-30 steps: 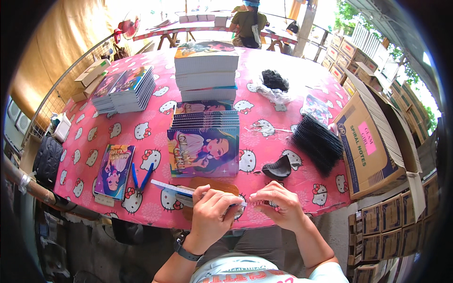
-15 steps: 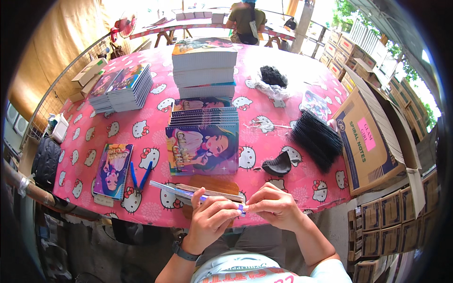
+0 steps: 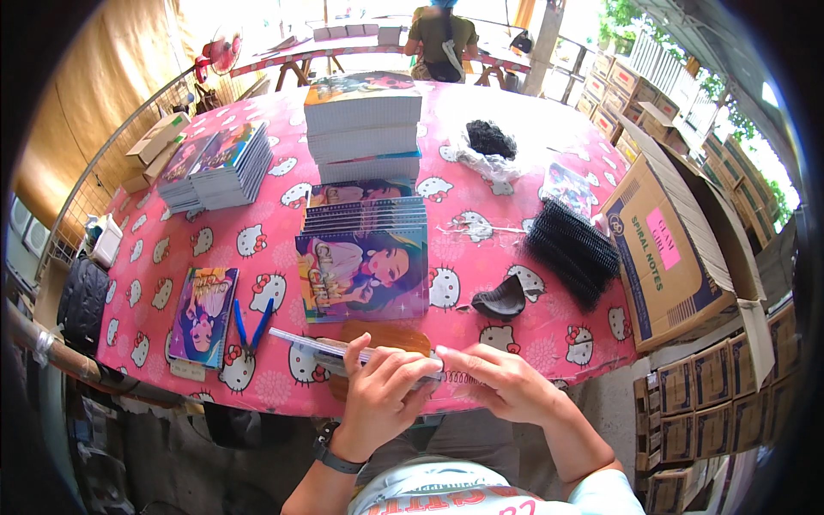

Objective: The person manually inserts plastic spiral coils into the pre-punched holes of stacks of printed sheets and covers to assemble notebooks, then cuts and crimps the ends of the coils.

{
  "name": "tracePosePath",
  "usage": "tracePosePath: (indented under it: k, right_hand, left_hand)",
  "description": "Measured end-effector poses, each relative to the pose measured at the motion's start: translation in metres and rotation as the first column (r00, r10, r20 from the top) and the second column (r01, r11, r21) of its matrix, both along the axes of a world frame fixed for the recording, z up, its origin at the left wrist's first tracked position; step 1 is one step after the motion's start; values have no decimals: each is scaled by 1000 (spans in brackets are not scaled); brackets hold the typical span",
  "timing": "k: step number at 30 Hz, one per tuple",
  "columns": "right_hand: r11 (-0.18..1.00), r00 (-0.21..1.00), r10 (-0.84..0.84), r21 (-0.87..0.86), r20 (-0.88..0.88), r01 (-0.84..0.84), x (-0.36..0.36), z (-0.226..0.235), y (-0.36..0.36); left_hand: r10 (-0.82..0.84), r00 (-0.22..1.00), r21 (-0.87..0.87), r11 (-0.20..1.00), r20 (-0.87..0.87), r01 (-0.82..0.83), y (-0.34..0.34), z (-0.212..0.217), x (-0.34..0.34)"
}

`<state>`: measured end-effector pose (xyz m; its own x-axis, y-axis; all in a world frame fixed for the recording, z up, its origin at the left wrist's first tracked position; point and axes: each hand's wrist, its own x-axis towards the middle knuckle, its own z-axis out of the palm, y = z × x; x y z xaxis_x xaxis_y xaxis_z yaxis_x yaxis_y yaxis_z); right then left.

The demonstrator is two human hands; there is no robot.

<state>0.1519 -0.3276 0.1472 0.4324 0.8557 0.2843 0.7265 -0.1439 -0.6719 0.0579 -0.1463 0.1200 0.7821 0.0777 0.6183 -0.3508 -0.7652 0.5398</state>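
My left hand (image 3: 384, 386) is closed around a notebook (image 3: 302, 340), tilted so that mostly its long edge shows. At the notebook's right end my right hand (image 3: 508, 379) pinches a dark spiral binding coil (image 3: 463, 378), whose loops show just below the fingers. How far the coil runs through the holes is hidden. Under the notebook lies a brown wooden board (image 3: 390, 334). Blue-handled pliers (image 3: 251, 330) lie left of the hands, beside a single notebook (image 3: 204, 316). A row of overlapping spiral notebooks (image 3: 365, 275) lies just beyond the board.
Tall notebook stacks (image 3: 362, 120) stand behind, with another stack (image 3: 227, 167) at left. Right of centre are a black curved piece (image 3: 500, 298), a bundle of black coils (image 3: 573, 253) and a plastic bag (image 3: 487, 146). An open carton (image 3: 657, 240) stands right. A person (image 3: 440, 43) sits far off.
My right hand has shifted slightly, its fingers now flatter over the notebook's end, and coil loops have come into view beneath them. The notebook has turned slightly in my left hand.
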Motion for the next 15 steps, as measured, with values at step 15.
tracePosePath:
  k: [15]
  right_hand:
    - [173, 576, 785, 812, 229, -558, -44, 124, 32]
  left_hand:
    - [39, 996, 173, 985, -80, -24, -1, 0, 11]
